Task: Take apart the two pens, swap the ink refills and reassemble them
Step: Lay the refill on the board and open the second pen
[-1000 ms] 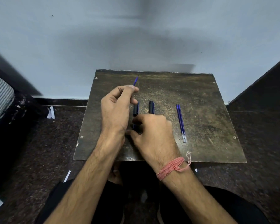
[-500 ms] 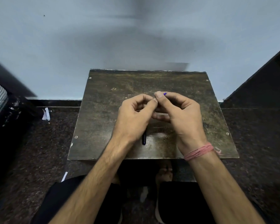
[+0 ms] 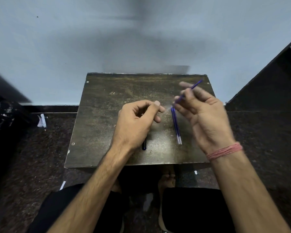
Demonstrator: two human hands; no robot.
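Observation:
My right hand (image 3: 207, 118) is raised over the right part of the wooden board (image 3: 97, 125) and pinches a thin blue refill (image 3: 194, 86), blurred and pointing up and away. Two more blue refills (image 3: 176, 126) lie side by side on the board just left of that hand. My left hand (image 3: 136, 123) is over the board's middle with its fingers curled and its thumb against the index finger. The end of a dark pen barrel (image 3: 144, 146) sticks out under its heel, and the hand seems to grip it. The other pen parts are hidden.
The board rests low in front of my knees on a dark speckled floor (image 3: 32, 157), against a pale wall. Scraps of white paper (image 3: 41, 121) lie on the floor to the left. Dark furniture edges stand at the far left and right.
My hands met over the board's middle, then parted. The blue refill went from my left hand to my right hand, which swung up and right with it.

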